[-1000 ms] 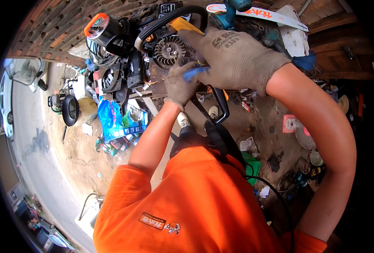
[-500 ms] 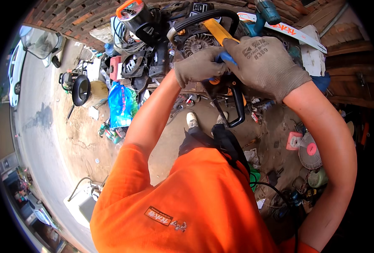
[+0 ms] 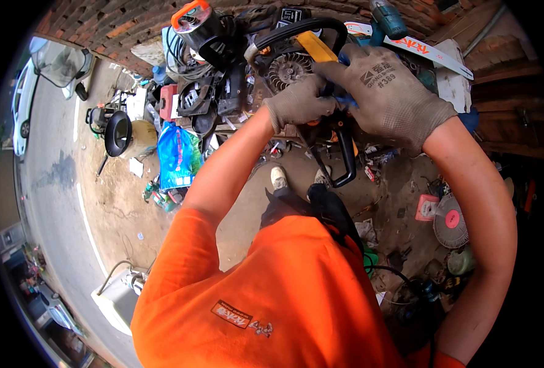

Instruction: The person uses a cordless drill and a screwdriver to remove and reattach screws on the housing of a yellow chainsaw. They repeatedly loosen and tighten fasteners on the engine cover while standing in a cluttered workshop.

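A partly disassembled chainsaw (image 3: pixel 314 43) lies on the cluttered bench, with its exposed finned flywheel (image 3: pixel 287 69) and black handle. My gloved left hand (image 3: pixel 299 98) is curled just below the flywheel, fingers meeting my right hand's; what it grips is hidden. My gloved right hand (image 3: pixel 382 92) is closed around a blue item (image 3: pixel 346 100), mostly covered by both gloves, beside the saw's yellow part. Above them stands a teal drill (image 3: pixel 390 21), next to a white guide bar (image 3: pixel 440 55).
Black parts (image 3: pixel 195 98), a metal canister (image 3: pixel 195 27) and a red container (image 3: pixel 166 101) crowd the bench against a brick wall. On the ground are a black pan (image 3: pixel 117 132), a blue bag (image 3: pixel 174 156) and a fan (image 3: pixel 451 224). A road (image 3: pixel 57 184) with parked cars runs left.
The view has shifted, so the saw and bench appear further right. My left hand has risen toward the flywheel, and more of the blue item is now hidden under the gloves.
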`<state>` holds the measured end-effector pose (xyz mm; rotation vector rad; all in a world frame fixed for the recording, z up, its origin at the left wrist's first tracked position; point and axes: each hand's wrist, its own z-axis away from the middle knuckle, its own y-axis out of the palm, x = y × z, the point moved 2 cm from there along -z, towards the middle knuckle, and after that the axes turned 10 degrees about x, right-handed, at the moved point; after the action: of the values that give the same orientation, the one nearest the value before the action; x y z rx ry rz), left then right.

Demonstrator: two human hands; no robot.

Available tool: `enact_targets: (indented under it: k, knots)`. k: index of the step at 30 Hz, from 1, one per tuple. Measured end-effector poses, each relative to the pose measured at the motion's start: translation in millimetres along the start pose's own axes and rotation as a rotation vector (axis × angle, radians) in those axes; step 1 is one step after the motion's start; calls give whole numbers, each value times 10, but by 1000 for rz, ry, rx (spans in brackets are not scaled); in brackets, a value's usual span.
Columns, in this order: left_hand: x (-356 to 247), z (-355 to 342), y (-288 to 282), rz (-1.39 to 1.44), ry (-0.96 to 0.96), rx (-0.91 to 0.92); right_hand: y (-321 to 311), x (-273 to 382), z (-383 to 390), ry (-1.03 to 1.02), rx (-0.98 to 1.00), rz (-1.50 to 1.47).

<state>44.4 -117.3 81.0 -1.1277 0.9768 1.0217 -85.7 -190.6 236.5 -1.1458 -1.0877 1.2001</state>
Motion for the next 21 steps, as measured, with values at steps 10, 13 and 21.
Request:
enact_targets:
  k: [10,13,21]
  knots:
    - [-240,103,-29,-10,199,-31,-67,26,-8,-149,-21,155]
    - [-161,75,-2,-136,343,-221,-201,103,-7,74,101,-176]
    - [-194,27,-81,58,289,-5,-10,15,-39,-89,69,167]
